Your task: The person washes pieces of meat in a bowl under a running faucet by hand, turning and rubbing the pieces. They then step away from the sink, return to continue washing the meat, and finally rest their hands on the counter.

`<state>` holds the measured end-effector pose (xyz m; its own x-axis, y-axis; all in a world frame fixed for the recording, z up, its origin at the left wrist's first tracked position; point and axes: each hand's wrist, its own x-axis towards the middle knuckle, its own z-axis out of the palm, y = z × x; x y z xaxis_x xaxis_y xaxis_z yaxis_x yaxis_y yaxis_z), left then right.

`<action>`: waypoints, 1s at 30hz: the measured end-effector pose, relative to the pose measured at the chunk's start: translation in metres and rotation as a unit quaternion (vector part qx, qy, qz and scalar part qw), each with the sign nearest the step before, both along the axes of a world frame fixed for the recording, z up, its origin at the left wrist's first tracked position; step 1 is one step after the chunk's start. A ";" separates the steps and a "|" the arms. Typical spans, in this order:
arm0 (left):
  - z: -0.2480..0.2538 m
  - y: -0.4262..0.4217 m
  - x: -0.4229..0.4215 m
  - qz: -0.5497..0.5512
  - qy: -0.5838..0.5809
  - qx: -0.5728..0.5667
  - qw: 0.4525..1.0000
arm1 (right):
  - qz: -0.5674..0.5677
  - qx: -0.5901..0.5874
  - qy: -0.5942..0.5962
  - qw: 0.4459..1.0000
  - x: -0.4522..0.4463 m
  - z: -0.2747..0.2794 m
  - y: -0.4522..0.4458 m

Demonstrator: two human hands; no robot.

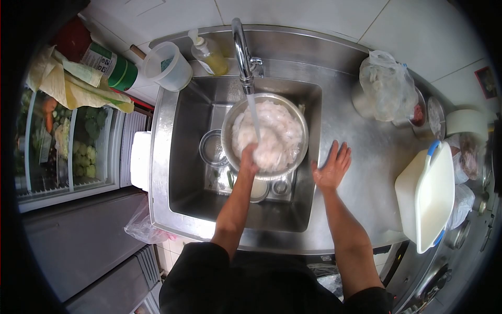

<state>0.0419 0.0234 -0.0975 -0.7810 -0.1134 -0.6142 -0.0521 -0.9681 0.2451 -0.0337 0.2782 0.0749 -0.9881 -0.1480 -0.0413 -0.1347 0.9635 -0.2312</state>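
Observation:
A large round metal bowl (228,152) stands in the steel sink, full of wet, pale whitish-pink pieces (274,118) that look like raw meat or fish. Water runs from the chrome faucet (240,47) onto them. My left hand (249,160) reaches over the bowl's near side into the pieces; its thumb shows, but most of the fingers are hidden among them. To the right of the sink, my right hand (332,168) rests on the steel counter (361,188) with its fingers spread, holding nothing.
Small round dishes (213,148) lie in the sink (188,193) beside the bowl. A soap bottle (210,55) and a white tub (167,67) stand behind it. Rightward are a bagged container (387,86) and a tilted white basin (418,196). A vegetable fridge (73,141) is at left.

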 end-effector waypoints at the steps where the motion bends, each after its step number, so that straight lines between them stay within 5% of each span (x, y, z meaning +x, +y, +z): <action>1: 0.002 0.001 -0.001 0.002 -0.004 0.004 1.000 | 0.000 -0.001 0.001 1.000 0.000 0.000 0.000; 30: 0.000 0.004 0.019 -0.039 -0.029 -0.029 0.998 | 0.003 -0.023 0.027 0.999 0.000 -0.004 0.001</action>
<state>0.0612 0.0276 -0.0977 -0.7524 -0.0906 -0.6525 -0.1417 -0.9451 0.2945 -0.0334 0.2796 0.0711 -0.9877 -0.1553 0.0187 -0.1546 0.9509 -0.2681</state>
